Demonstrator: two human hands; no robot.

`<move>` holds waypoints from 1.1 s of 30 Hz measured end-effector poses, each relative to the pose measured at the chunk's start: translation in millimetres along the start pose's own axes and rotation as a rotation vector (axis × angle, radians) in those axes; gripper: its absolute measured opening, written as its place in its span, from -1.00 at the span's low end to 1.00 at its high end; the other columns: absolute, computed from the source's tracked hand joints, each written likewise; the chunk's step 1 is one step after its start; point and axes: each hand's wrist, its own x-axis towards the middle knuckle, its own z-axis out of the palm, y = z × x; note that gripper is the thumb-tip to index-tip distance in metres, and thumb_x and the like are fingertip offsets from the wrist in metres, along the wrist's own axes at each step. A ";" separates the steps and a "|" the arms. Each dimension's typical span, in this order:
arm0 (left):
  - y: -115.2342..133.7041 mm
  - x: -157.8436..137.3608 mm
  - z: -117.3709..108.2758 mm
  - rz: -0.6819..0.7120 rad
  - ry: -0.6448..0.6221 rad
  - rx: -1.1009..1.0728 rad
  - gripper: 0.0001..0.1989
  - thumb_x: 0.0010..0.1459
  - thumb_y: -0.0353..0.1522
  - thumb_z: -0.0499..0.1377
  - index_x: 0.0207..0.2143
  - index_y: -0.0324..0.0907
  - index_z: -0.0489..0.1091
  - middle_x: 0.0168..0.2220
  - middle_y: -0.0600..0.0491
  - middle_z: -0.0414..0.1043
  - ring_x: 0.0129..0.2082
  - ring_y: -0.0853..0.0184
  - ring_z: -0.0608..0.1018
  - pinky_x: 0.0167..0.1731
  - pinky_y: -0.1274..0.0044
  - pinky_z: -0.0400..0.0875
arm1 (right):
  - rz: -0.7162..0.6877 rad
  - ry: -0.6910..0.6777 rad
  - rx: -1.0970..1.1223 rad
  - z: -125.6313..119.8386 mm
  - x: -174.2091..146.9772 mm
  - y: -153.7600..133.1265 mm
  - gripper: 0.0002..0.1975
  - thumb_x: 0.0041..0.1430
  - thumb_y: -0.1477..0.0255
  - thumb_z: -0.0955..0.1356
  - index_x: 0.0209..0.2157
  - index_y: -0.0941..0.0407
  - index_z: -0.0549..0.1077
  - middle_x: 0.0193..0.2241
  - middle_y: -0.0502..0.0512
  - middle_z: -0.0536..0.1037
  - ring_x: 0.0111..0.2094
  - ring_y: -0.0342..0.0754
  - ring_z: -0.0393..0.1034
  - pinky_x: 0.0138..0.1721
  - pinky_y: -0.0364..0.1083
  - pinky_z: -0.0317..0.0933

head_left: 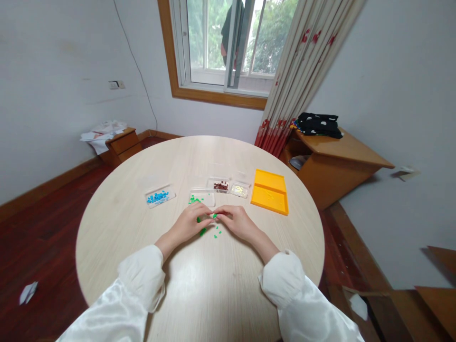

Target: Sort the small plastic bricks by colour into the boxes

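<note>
"So, what are the hands doing?"

"They meet over a round, pale desk [213, 289]. The left hand [187, 223] and right hand [238, 221] come together at the fingertips, each grip pinched on one small green piece [214, 215]. Its exact shape is too small to tell."

"Where is that piece, compared with everything else?"

"Between the hands, just on the wearer's side of a clear box [209, 199] with green bits [194, 199] in its left part. Below the fingertips, a few loose crumbs [215, 236], also green, lie on the desk. A darker green cluster [203, 232] sits just beside the left hand."

"And around them?"

"Well to the left, a blue tray [171, 195], clear-walled, named for its blue bits. Behind the hands, a brown tray [211, 184], clear too, holds brown bits; right beside it, a yellow tray [245, 193] holds pale yellow ones. Farther right, an orange case [261, 203] lies open, pale bits in its near half."

"What is the person wearing?"

"Shiny white sleeves [138, 280], gathered near the wrists."
</note>
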 end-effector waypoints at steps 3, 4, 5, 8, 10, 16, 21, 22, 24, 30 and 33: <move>2.5 0.7 -1.2 -0.007 -0.024 -0.003 -0.86 0.09 -0.29 0.17 -0.36 -0.17 0.46 -0.40 0.02 0.48 -0.33 0.32 0.44 -0.29 0.47 0.31 | 0.043 0.013 0.109 3.6 0.7 -0.9 -0.86 0.06 0.52 0.30 -0.30 0.15 0.46 -0.40 0.05 0.54 -0.34 -0.14 0.43 -0.21 -0.09 0.30; 3.0 1.0 -1.8 -0.013 -0.029 -0.001 -0.86 0.10 -0.29 0.16 -0.37 -0.16 0.46 -0.40 0.02 0.48 -0.34 0.33 0.44 -0.29 0.47 0.31 | 0.057 0.019 0.128 4.2 0.9 -1.3 -0.87 0.05 0.50 0.31 -0.32 0.15 0.45 -0.42 0.03 0.53 -0.36 -0.14 0.42 -0.23 -0.09 0.30; 3.4 1.2 -2.3 -0.016 -0.033 0.003 -0.85 0.11 -0.29 0.15 -0.38 -0.16 0.46 -0.41 0.02 0.48 -0.34 0.33 0.44 -0.30 0.47 0.31 | 0.067 0.022 0.140 4.6 0.9 -1.5 -0.89 0.04 0.49 0.31 -0.33 0.15 0.44 -0.44 0.02 0.52 -0.38 -0.15 0.42 -0.24 -0.10 0.31; 3.3 1.3 -2.9 -0.002 -0.036 0.024 -0.82 0.14 -0.29 0.11 -0.39 -0.17 0.47 -0.42 0.02 0.48 -0.35 0.33 0.43 -0.30 0.47 0.31 | 0.079 0.029 0.150 5.1 0.8 -1.8 -0.92 0.04 0.47 0.32 -0.38 0.16 0.42 -0.49 0.00 0.49 -0.42 -0.16 0.40 -0.29 -0.12 0.30; 2.3 0.9 -2.5 0.017 -0.028 0.037 -0.80 0.15 -0.29 0.09 -0.39 -0.17 0.47 -0.43 0.01 0.48 -0.36 0.32 0.44 -0.31 0.47 0.31 | 0.082 0.031 0.137 5.5 0.6 -1.6 -0.93 0.04 0.45 0.32 -0.41 0.16 0.42 -0.52 -0.02 0.47 -0.45 -0.17 0.38 -0.33 -0.14 0.29; -5.4 -0.3 -2.3 0.022 0.068 0.058 -0.82 0.14 -0.31 0.11 -0.39 -0.17 0.47 -0.43 0.00 0.49 -0.37 0.32 0.45 -0.32 0.47 0.33 | 0.054 0.024 -0.001 3.0 0.5 -1.9 -0.91 0.08 0.51 0.30 -0.37 0.17 0.44 -0.52 -0.01 0.47 -0.46 -0.18 0.35 -0.35 -0.15 0.24; -18.5 -0.2 -8.6 -0.148 0.292 0.130 -0.85 0.10 -0.31 0.13 -0.41 -0.18 0.46 -0.41 -0.01 0.49 -0.36 0.30 0.46 -0.31 0.46 0.33 | -0.094 -0.150 -0.244 -6.0 -1.2 -3.4 -0.89 0.03 0.59 0.33 -0.37 0.16 0.48 -0.38 0.08 0.52 -0.29 -0.12 0.35 -0.18 -0.09 0.19; -21.4 -0.1 -10.1 -0.192 0.323 0.151 -0.84 0.09 -0.31 0.13 -0.42 -0.18 0.46 -0.42 -0.01 0.49 -0.37 0.30 0.46 -0.31 0.46 0.33 | -0.123 -0.197 -0.280 -7.3 -1.6 -3.3 -0.88 0.03 0.60 0.34 -0.37 0.16 0.49 -0.37 0.08 0.53 -0.27 -0.11 0.35 -0.14 -0.08 0.17; -27.0 -0.2 -12.3 -0.260 0.359 0.185 -0.83 0.09 -0.29 0.13 -0.43 -0.18 0.46 -0.42 0.00 0.49 -0.37 0.30 0.46 -0.31 0.46 0.32 | -0.152 -0.272 -0.336 -8.6 -2.0 -2.7 -0.88 0.04 0.60 0.34 -0.38 0.15 0.50 -0.37 0.07 0.53 -0.25 -0.10 0.34 -0.11 -0.05 0.14; -38.5 -0.6 -10.6 -0.351 0.322 0.267 -0.78 0.09 -0.29 0.10 -0.37 -0.22 0.49 -0.40 -0.03 0.46 -0.34 0.26 0.45 -0.27 0.44 0.29 | -0.112 -0.294 -0.399 -7.0 -1.4 -0.8 -0.87 0.06 0.60 0.32 -0.43 0.16 0.51 -0.41 0.06 0.52 -0.30 -0.12 0.35 -0.13 -0.07 0.12; -39.9 -0.4 -8.8 -0.399 0.276 0.302 -0.74 0.08 -0.27 0.12 -0.25 -0.23 0.48 -0.40 -0.01 0.42 -0.33 0.26 0.44 -0.25 0.43 0.29 | -0.094 -0.292 -0.395 -7.2 -1.2 -1.8 -0.86 0.06 0.61 0.32 -0.44 0.16 0.51 -0.44 0.06 0.52 -0.34 -0.13 0.35 -0.15 -0.09 0.13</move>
